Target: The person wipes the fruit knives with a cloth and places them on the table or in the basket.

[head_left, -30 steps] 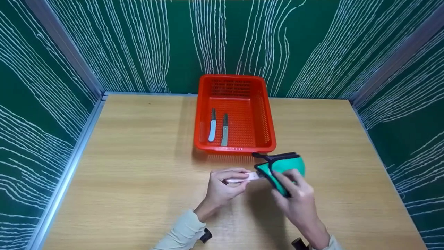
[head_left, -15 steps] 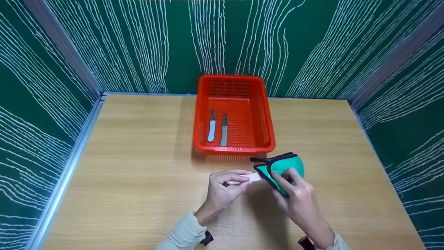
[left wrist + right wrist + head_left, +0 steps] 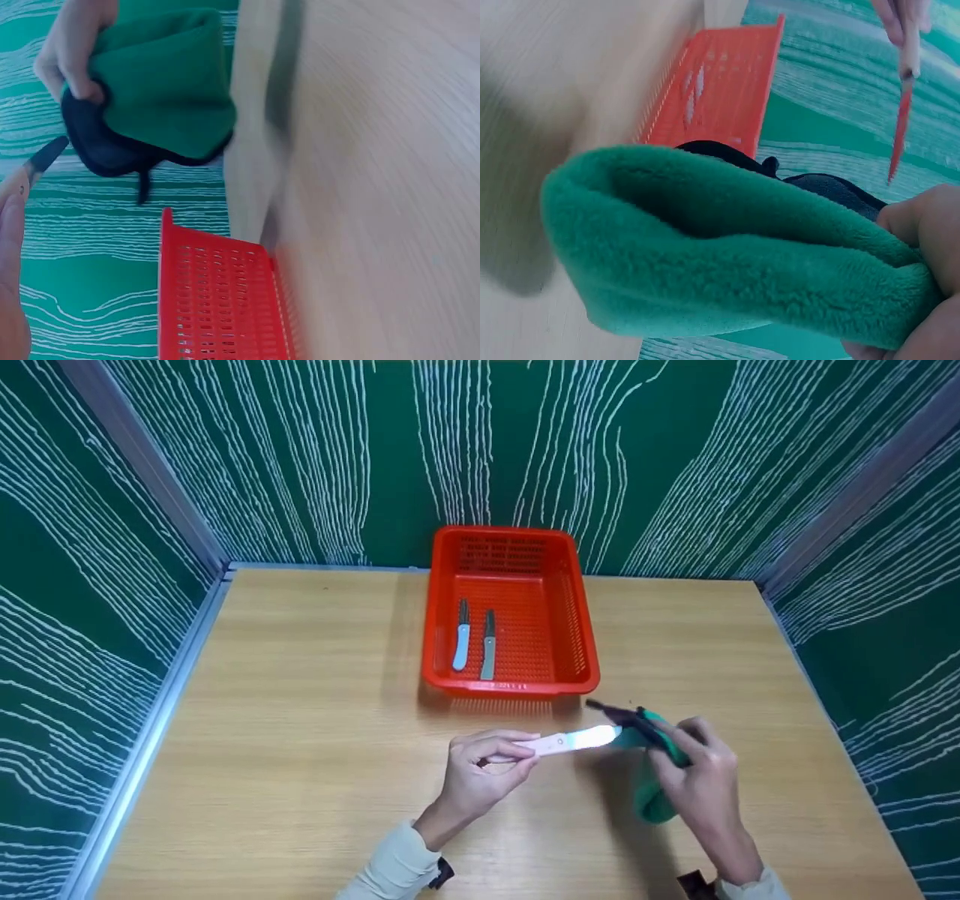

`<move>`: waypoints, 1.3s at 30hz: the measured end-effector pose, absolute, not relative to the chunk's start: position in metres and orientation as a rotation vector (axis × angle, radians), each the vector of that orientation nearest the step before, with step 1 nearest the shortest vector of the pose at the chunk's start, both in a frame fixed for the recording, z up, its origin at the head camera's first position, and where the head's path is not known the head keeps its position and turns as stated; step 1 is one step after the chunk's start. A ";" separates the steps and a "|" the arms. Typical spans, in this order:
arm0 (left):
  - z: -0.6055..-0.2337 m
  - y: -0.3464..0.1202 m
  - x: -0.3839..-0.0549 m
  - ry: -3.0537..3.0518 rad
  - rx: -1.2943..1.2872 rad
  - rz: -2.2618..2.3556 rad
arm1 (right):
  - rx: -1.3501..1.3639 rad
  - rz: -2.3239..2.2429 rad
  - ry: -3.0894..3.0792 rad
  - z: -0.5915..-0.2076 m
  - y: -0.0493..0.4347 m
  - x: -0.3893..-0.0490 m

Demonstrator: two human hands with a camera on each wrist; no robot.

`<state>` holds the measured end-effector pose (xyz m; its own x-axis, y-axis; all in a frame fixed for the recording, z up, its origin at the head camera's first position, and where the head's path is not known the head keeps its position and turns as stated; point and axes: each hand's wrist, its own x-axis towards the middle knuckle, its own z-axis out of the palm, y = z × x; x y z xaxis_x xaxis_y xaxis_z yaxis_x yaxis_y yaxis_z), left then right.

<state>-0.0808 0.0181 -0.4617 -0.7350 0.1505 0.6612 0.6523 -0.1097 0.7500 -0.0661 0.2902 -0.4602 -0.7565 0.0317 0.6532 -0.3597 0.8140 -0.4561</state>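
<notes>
My left hand (image 3: 480, 772) pinches the pale pink handle of a small knife (image 3: 553, 745), held above the table with its blade pointing right. The bright blade is uncovered, its tip close to the cloth in the head view. To the right, my right hand (image 3: 705, 780) grips a thick green cloth (image 3: 657, 799) with black edging. Folded over and hanging down, this cloth shows its fuzzy green side (image 3: 705, 277) in the right wrist view. The left wrist view catches the cloth (image 3: 165, 90) beyond the knife (image 3: 43, 157).
Behind the hands stands a red plastic basket (image 3: 510, 688). Inside it lie two knives, one with a light blue handle (image 3: 461, 649) and one with a grey-green handle (image 3: 488, 660). Green walls (image 3: 525, 450) with white wavy lines enclose the wooden table (image 3: 300, 697).
My right hand has moved right with the cloth, drawing it off the blade, which now shows. The cloth has turned and hangs lower. My left hand keeps the knife almost in place.
</notes>
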 end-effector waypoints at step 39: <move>-0.463 0.029 -0.076 -1.749 -0.716 -2.132 | 0.553 0.680 -2.423 -0.435 0.216 -0.047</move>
<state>-0.0762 0.0290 -0.4632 -0.8339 0.0865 0.5452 0.5178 -0.2195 0.8269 -0.0467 0.2158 -0.4351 -0.7594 -0.2310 0.6082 -0.5136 0.7867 -0.3426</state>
